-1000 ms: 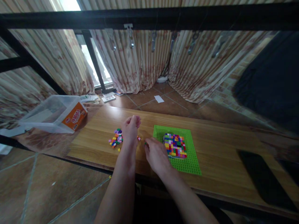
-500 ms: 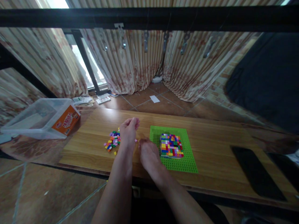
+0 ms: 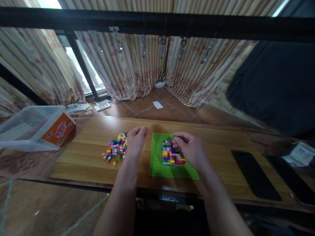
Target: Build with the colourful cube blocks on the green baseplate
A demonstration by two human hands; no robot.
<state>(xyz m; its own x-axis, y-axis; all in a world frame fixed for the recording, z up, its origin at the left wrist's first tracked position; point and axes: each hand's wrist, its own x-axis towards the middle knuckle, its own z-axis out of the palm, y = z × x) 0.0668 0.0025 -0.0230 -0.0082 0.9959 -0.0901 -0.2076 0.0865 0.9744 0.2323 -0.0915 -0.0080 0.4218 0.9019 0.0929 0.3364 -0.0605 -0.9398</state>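
Note:
A square block of many-coloured toy bricks (image 3: 169, 157) stands on a green studded baseplate (image 3: 155, 164). My right hand (image 3: 193, 149) is over the block's right side, thumb and forefinger pinched near its far edge; whatever is between the fingertips is too small to make out. My left hand (image 3: 136, 139) hovers left of the baseplate, its fingers closed together, and I cannot tell what they hold. Beside that hand lies a loose heap of small coloured bricks (image 3: 115, 149), partly hidden behind the wrist. A single yellow brick (image 3: 114, 163) sits apart at the heap's near side.
On the wooden table (image 3: 86, 164), a black flat slab (image 3: 254, 173) lies to the right. A clear plastic bin (image 3: 31, 131) with an orange label is at the left. Papers (image 3: 102, 105) lie on the floor beyond, and a black bar (image 3: 147, 24) with hooks crosses above.
My right hand has moved right, from between the heap and the baseplate to over the brick block. The left hand stays near the heap. The view has shifted slightly right.

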